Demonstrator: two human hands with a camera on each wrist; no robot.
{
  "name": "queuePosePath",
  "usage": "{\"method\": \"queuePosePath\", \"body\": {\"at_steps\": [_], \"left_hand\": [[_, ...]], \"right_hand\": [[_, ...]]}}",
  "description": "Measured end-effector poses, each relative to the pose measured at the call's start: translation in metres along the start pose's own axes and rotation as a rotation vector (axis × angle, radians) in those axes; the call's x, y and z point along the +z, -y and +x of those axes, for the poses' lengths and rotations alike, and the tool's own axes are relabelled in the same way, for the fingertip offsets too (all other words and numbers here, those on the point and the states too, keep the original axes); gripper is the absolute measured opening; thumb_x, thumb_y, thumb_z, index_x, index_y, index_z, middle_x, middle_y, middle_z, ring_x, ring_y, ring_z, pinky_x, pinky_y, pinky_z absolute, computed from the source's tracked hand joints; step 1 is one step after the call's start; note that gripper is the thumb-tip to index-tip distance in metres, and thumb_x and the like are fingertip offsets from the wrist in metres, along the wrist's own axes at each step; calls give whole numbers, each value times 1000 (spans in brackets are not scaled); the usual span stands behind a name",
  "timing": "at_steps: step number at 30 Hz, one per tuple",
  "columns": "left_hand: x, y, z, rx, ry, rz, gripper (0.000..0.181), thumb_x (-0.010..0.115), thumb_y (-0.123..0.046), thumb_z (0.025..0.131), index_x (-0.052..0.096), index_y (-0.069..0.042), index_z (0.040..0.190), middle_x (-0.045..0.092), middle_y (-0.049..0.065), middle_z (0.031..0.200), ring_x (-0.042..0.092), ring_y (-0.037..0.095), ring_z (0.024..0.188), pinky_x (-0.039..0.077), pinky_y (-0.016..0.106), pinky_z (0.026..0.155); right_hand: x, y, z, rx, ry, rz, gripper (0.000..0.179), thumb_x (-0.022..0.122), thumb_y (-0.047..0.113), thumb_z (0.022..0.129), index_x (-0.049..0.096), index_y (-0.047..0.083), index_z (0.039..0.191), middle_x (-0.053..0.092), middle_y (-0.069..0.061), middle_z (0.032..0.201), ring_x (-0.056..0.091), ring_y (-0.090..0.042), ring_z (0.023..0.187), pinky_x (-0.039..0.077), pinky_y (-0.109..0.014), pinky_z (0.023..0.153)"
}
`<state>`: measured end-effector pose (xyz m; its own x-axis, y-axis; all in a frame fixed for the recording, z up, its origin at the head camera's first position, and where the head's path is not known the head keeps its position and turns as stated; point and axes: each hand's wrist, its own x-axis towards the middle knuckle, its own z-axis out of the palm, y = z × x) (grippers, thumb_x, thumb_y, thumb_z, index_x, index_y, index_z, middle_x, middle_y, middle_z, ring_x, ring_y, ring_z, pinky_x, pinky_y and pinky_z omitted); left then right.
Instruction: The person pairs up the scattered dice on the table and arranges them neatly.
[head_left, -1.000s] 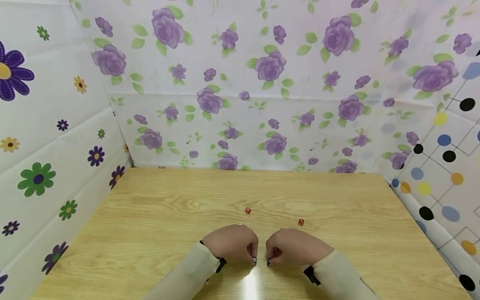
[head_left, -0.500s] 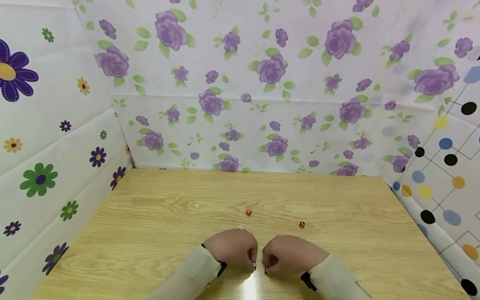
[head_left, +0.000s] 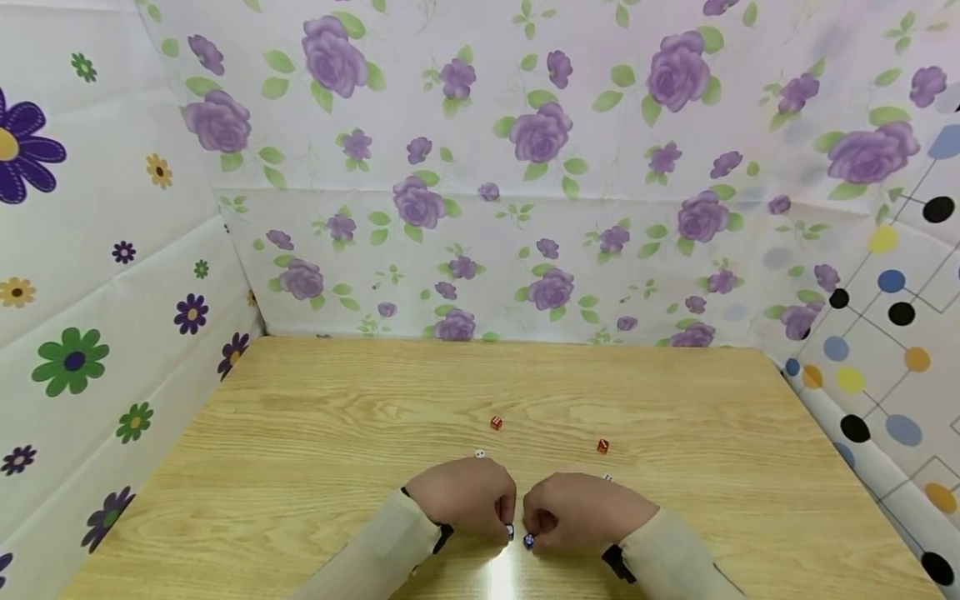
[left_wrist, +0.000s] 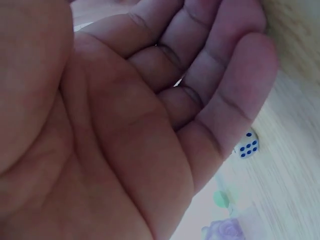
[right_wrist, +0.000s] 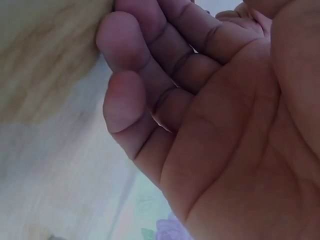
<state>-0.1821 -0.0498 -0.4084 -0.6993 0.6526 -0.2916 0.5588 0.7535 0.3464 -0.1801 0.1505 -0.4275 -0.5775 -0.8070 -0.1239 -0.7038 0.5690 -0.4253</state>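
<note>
Near the front of the table, my left hand (head_left: 467, 498) pinches a small die (head_left: 510, 531) between thumb and fingertips. Just across a narrow gap, my right hand (head_left: 588, 510) pinches a dark blue die (head_left: 529, 541) with light pips. Both dice are held low, and the two hands face each other. Neither pinched die shows in the wrist views, where palms and curled fingers fill most of the picture. A white die with blue pips (left_wrist: 247, 145) lies beyond my left fingers in the left wrist view.
Two red dice (head_left: 497, 423) (head_left: 603, 447) lie farther back on the wooden table (head_left: 337, 400). A white die (head_left: 480, 454) peeks out behind my left hand, and another white die (head_left: 607, 477) behind my right. Patterned cloth walls (head_left: 480, 242) enclose the back and sides.
My right hand has moved slightly left and nearer the body, narrowing the gap between the hands. Its die shows a different face. The white dice behind the hands have come into view.
</note>
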Motion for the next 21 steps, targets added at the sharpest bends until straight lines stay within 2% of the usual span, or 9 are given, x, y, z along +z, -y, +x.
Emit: {"method": "queuePosePath", "body": {"at_steps": [10,16,21], "left_hand": [[4,-1,2,23,-11,-11,18,79,-23,70,62,-27,67,55,-21,67,51,-2,61,44,18,56],[5,-2,2,-1,4,-24,19,81,-24,71,63,-27,65,56,-20,64,51,-1,58,44,18,54],[5,-2,2,22,3,-27,19,81,-23,71,63,-27,65,56,-20,64,52,-1,58,44,18,54]], "right_hand": [[2,6,2,9,-17,-21,19,70,15,80,57,27,73,51,18,68,42,4,59,39,-15,55],[5,5,2,52,16,1,20,74,27,79,55,28,73,48,19,67,41,4,57,38,-16,54],[7,6,3,80,26,-9,19,73,26,80,55,27,72,48,20,66,42,4,57,39,-17,54]]}}
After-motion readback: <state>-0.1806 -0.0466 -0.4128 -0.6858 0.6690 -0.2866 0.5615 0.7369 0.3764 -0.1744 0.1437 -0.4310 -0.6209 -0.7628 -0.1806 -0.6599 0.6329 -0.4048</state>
